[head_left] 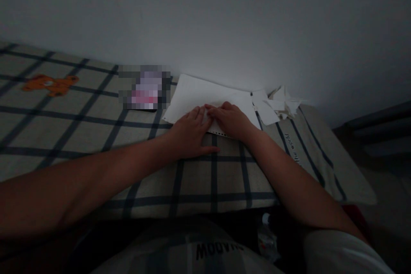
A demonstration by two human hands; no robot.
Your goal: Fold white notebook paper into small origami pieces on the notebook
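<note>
We press both hands down on a white sheet of paper lying on the bed's grey checked cover, close to the pale wall. The left hand lies flat, fingers together and stretched forward, thumb out on the cloth; the right hand rests beside it, fingers curled down onto the paper's near part, the fingertips of both hands almost touching. Nothing is pinched that we can see. Beyond the right fingers lies a loose heap of white paper scraps; left of the left fingers sits a blurred pink and purple object. The cover is soft, so we judge a crease may run crooked, or the sheet may slide or tear under uneven pressure. The dim light hides the edges.
</note>
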